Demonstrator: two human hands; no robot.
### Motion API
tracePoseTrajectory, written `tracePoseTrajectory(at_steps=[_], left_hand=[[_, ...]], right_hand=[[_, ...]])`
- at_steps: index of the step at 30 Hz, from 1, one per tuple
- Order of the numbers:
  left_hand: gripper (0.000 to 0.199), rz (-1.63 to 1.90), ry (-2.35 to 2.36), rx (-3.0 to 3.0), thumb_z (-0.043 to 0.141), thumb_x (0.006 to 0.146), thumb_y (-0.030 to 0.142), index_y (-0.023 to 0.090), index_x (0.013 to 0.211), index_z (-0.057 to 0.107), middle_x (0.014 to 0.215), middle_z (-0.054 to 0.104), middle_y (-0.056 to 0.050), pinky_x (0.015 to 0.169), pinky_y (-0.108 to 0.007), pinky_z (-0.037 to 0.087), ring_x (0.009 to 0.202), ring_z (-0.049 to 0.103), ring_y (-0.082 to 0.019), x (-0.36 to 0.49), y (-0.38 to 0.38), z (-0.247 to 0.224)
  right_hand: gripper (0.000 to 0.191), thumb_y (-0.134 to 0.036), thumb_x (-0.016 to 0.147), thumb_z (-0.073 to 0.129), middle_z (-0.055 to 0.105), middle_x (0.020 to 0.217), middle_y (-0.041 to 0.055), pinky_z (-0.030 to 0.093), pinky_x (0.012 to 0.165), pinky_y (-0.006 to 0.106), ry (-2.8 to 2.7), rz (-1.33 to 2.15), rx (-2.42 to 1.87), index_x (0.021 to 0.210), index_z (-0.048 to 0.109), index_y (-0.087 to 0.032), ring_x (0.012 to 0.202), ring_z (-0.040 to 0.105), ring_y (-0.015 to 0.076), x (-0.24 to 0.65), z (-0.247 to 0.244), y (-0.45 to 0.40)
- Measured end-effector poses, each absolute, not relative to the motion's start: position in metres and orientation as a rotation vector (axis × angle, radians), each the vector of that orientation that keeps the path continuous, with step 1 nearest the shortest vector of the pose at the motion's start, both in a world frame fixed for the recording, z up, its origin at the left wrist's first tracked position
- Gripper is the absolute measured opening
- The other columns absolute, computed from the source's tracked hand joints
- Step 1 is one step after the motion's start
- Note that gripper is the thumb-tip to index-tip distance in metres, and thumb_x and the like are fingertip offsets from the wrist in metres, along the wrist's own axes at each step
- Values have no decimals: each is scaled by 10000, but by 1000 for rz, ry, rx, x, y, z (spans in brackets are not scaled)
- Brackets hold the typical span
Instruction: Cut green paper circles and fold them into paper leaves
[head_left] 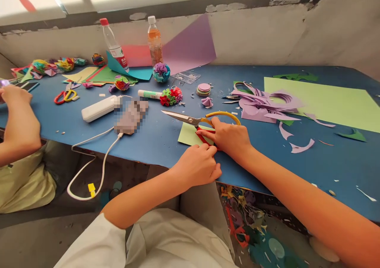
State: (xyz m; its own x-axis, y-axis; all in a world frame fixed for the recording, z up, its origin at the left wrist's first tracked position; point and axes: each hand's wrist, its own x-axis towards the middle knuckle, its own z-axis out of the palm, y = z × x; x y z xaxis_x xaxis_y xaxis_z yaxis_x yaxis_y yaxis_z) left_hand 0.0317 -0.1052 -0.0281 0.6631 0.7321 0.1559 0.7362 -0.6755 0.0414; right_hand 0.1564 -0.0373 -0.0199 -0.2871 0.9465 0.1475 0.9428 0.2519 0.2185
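Observation:
My right hand (231, 137) is closed around the handles of a pair of scissors (194, 121), one handle yellow and the other red. The blades point left, and nothing shows between them. Beneath the scissors lies a light green piece of paper (186, 135), part of it hidden by my hands. My left hand (197, 163) is at the table's front edge, fingers curled in, right beside the red handle and the near edge of that paper. What its fingertips hold, if anything, is hidden. A stack of round paper discs (203, 89) and a folded lilac piece (207, 102) lie beyond the blades.
Lilac paper offcuts (267, 103) and a large light green sheet (332, 101) lie to the right. Leftward are a phone (132, 117), a white power bank (100, 108), a glue stick (149, 94) and paper flower balls (161, 73). Two bottles (154, 42) stand behind. Another person's arm (22, 121) is far left.

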Motion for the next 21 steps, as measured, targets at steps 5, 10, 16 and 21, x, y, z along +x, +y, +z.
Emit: tracePoseTrajectory(at_steps=[5,10,16,21], left_hand=[[367,-234,-1250,-2850,382,880,296,121,775,687,825,588,-102,615,-310,416,772,556,-191,32,-106,-27],[345,-312,-1277,-2862,404,857,291,119,727,674,809,586,-100,575,-298,411,750,553,-188,32,-106,-27],[377,-685,-1362,-2690,352,890,331,118,1017,635,971,651,-100,896,-360,448,917,589,-195,24,-126,-49],[338,-1448,-1118,-2454,306,875,312,278,998,619,946,695,-14,950,-361,456,939,625,-146,-24,-193,-147]], right_hand=[[740,-730,814,252,677,741,164,258,543,266,2433,404,1978,1131,536,-125,673,631,283,156,-24,-23],[748,-719,822,254,675,775,174,286,559,272,2423,434,2015,1161,530,-112,721,636,294,157,-21,0],[679,-704,825,305,684,849,161,296,557,284,2441,360,2096,1118,571,-152,789,634,317,159,-19,21],[691,-727,817,265,683,825,146,266,518,285,2467,231,2146,1010,614,-162,790,632,309,164,-21,26]])
